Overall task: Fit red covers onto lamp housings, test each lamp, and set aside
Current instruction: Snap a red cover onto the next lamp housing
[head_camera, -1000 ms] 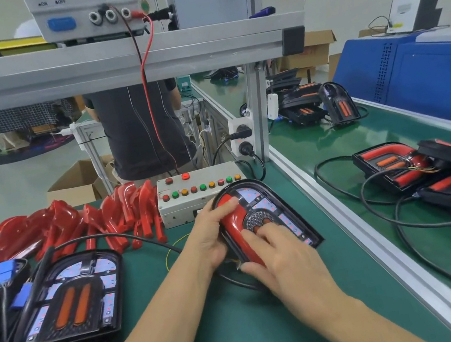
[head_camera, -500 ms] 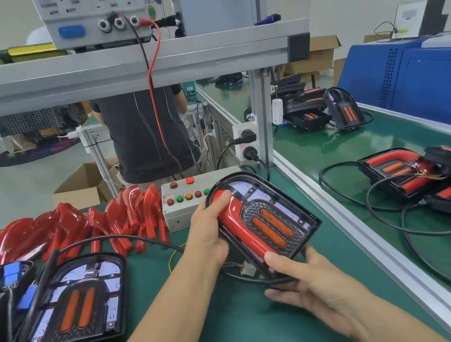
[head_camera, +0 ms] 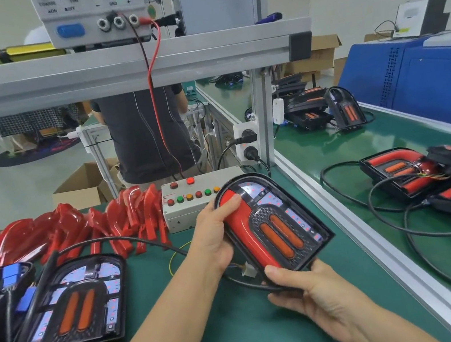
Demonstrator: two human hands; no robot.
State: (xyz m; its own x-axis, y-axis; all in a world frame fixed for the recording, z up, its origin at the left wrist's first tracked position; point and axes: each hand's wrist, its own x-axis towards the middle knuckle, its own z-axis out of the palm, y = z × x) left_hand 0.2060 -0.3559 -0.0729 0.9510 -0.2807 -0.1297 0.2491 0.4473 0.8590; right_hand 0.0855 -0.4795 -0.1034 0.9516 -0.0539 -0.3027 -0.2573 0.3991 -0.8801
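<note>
I hold a black lamp housing (head_camera: 284,220) tilted up above the green bench, its two orange strips facing me. A red cover (head_camera: 238,223) lies along the housing's left side. My left hand (head_camera: 214,236) grips that left edge, thumb pressed on the red cover near the top. My right hand (head_camera: 314,290) supports the housing's bottom end from below, thumb on the lower rim. A cable with a small white plug (head_camera: 248,272) hangs under the housing.
A pile of loose red covers (head_camera: 78,230) lies at the back left. A button test box (head_camera: 190,201) stands behind the lamp. Uncovered housings (head_camera: 75,299) with cables fill the left. Finished lamps (head_camera: 417,170) lie beyond the aluminium rail (head_camera: 359,237). A person stands behind the bench.
The lamp lay flat on the bench with both hands pressing on it; now it is lifted and tilted toward me, my right hand having moved from its top to beneath its lower end.
</note>
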